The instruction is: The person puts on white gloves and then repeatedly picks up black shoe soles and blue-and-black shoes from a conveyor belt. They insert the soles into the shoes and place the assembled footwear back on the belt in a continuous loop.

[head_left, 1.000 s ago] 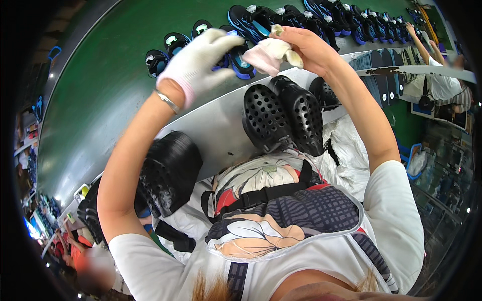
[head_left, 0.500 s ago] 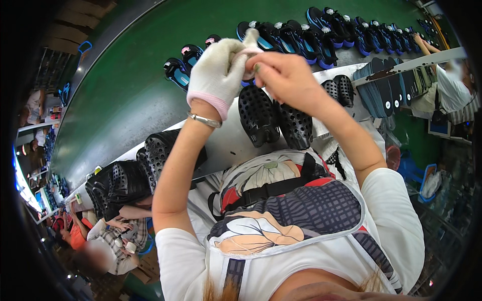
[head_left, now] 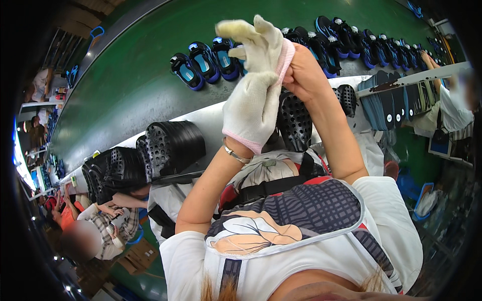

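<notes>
My left hand [head_left: 251, 108] wears a white knit glove with a pink cuff, and a bracelet circles its wrist. Its fingers are closed at the edge of a second white glove [head_left: 266, 47], whose fingers point up and left with yellowish tips. My right hand [head_left: 307, 72] is bare at the back and wrist and meets the second glove's pink cuff. The rest of its fingers are hidden by the cuff, so I cannot tell their pose. Just below the hands stands a black perforated shoe-shaped form [head_left: 295, 120], with another mostly hidden behind my left hand.
Blue-and-black shoes [head_left: 203, 62] line the green-topped table [head_left: 145, 75]. Stacked black perforated forms [head_left: 173, 148] stand at the left on the near ledge. Dark insoles [head_left: 384, 100] are stacked at the right beside a white rail [head_left: 416, 78]. Other people sit at both sides.
The second glove, bunched between my hands before, is now stretched out with its fingers extended. My left hand has moved right and down, to the cuff. My view has shifted slightly.
</notes>
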Demonstrator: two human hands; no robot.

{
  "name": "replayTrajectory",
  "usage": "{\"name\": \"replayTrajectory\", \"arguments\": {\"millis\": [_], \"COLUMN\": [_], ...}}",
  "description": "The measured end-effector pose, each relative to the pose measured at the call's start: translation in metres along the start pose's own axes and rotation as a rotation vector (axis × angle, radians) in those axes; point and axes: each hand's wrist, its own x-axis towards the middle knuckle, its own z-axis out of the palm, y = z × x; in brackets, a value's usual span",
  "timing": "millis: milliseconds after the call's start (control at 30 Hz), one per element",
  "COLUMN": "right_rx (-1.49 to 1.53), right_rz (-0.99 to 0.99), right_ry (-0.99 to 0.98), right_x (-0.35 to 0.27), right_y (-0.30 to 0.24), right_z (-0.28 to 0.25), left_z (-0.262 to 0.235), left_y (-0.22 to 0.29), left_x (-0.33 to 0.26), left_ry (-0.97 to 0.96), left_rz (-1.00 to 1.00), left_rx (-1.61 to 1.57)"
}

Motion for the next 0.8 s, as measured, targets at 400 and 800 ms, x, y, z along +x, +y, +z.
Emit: {"name": "replayTrajectory", "arguments": {"millis": [400, 800], "right_rx": [-1.203, 0.601], "right_rz": [-0.626, 0.304], "right_ry": [-0.285, -0.913], "right_x": [0.036, 0.06], "right_y": [-0.004, 0.022], "right_z": [0.026, 0.007], "left_z": [0.004, -0.036], "left_y": [0.005, -0.05], "left_x": [0.009, -0.004], "left_ry": [-0.148, 0.178], "left_rz": [0.191, -0.374], "left_rx": [-0.113, -0.215]}}
